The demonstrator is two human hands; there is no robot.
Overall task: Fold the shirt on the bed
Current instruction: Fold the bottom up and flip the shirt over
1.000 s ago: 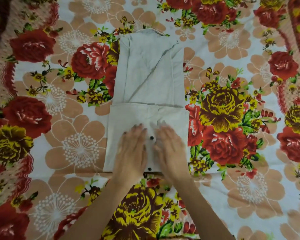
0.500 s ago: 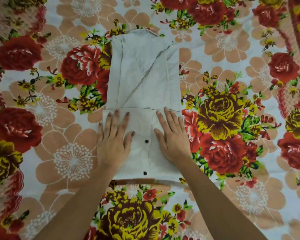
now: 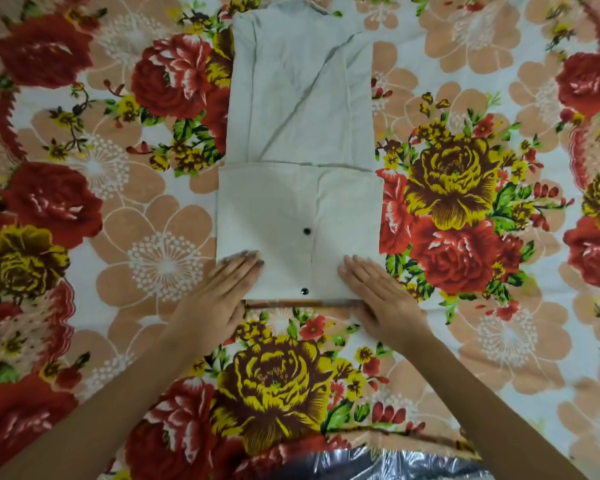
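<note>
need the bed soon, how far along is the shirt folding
Done: shirt sides are folded in and the near end folded up, buttons showing. In hand: left hand and right hand press flat on that flap's near corners. Left: probably one more fold over the collar end.

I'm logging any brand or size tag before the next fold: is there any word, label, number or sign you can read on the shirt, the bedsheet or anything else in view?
None: no text can be read anywhere in view.
Shirt: plain pale cloth with two dark buttons, no tag or print showing.
Bedsheet: flower pattern only.
Shiny plastic at the bottom edge: no lettering visible.
</note>
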